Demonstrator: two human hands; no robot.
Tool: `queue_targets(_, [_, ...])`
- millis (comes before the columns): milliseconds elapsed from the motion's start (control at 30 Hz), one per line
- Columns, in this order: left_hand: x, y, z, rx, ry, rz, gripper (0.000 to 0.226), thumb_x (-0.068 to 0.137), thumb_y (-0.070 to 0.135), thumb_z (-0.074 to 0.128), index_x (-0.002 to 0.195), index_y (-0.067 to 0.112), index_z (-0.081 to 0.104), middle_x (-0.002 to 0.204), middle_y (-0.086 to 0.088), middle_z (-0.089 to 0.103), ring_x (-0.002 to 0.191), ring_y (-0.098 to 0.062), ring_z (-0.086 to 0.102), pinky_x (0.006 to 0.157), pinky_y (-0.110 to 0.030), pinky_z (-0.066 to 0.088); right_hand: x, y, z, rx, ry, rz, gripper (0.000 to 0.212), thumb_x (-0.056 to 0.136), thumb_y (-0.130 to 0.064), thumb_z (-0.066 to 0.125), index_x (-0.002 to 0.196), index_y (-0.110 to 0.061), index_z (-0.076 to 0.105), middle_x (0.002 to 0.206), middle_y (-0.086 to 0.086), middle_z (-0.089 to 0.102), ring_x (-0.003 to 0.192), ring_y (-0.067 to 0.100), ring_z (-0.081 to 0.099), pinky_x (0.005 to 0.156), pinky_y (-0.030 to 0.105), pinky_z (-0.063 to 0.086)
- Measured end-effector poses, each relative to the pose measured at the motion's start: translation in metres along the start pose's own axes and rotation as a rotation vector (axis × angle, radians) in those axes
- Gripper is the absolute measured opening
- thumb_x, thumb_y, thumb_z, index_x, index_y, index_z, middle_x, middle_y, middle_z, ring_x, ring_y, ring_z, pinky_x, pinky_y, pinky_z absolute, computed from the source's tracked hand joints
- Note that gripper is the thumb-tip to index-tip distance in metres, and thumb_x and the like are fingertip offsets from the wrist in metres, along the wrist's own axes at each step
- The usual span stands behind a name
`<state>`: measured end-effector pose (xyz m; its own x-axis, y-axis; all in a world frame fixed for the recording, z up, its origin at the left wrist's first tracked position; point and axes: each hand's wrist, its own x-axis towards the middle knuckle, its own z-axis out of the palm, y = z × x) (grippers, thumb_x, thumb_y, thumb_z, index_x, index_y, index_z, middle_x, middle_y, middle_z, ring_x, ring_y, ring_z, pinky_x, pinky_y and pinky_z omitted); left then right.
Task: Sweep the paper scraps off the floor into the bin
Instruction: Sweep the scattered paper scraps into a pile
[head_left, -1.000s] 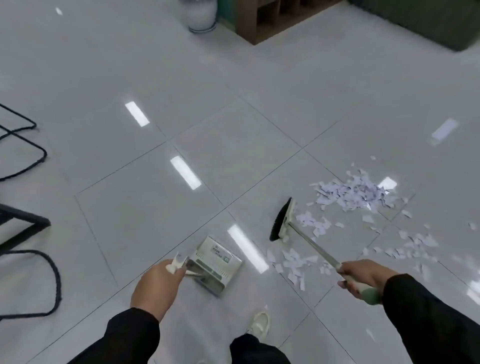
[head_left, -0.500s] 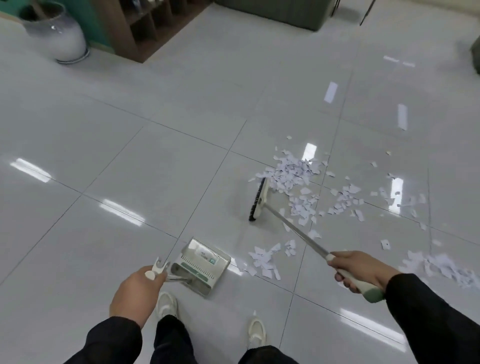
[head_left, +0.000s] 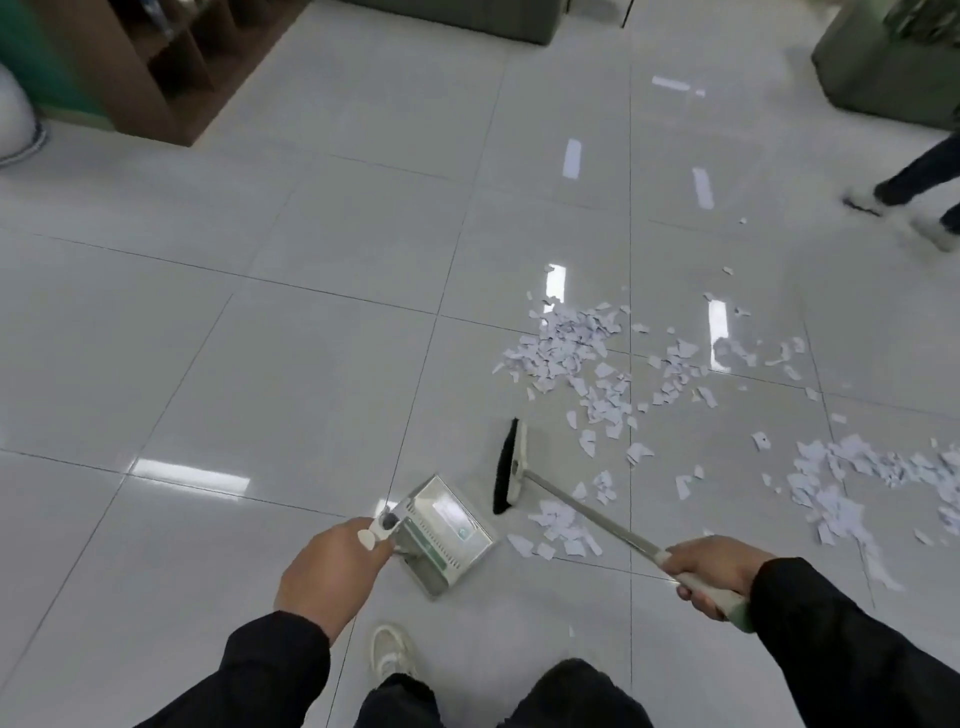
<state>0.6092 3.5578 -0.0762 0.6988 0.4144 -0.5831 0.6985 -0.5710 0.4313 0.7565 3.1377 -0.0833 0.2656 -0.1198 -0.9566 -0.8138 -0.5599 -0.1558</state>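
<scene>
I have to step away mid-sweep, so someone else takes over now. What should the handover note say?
Left hand grips the dustpan handle, pan on the floor.
Right hand grips the broom handle; brush head down beside the pan.
Paper scraps: main heap beyond the broom, a small clump next to the pan, more at far right.
Done: pan looks empty, nothing collected.
Left: sweep everything in, then empty it; no bin in view.

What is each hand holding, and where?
Left hand grips the dustpan by its handle; right hand grips the broom at the handle's end grip.
</scene>
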Motion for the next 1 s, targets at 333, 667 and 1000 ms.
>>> queue_targets(333, [0.075,0.071,-0.034,0.161,-0.113,0.161,0.034,0.097,0.065,0.045,0.093,0.039,0.066,0.078,0.010,0.068,0.076,-0.010,0.063,0.065,-0.028,0.048,-0.009,0.008,0.009,0.272,0.164,-0.029,0.016,0.096,-0.011,0.060,0.105,0.002,0.063,0.065,0.016,0.049,0.045,0.020,0.039,0.043,0.023,0.032])
queue_targets(667, [0.167,0.227,-0.032,0.325,-0.184,0.402,0.023,0.097,0.054,0.053,0.086,0.039,0.067,0.079,0.009,0.069,0.078,-0.012,0.064,0.069,-0.030,0.050,-0.040,0.029,-0.006,0.804,0.083,0.011,0.016,0.092,-0.003,0.064,0.084,0.010,0.060,0.073,0.024,0.058,0.056,0.031,0.060,0.048,0.032,0.050])
queue_targets(1000, [0.234,0.326,0.011,0.569,-0.297,0.714,0.029,0.097,0.061,0.053,0.107,0.039,0.069,0.082,0.013,0.068,0.081,-0.014,0.065,0.070,-0.032,0.050,-0.075,0.040,0.052,1.341,0.209,0.179,0.007,0.093,-0.001,0.055,0.086,-0.001,0.054,0.064,0.017,0.053,0.040,0.019,0.041,0.037,0.021,0.037])
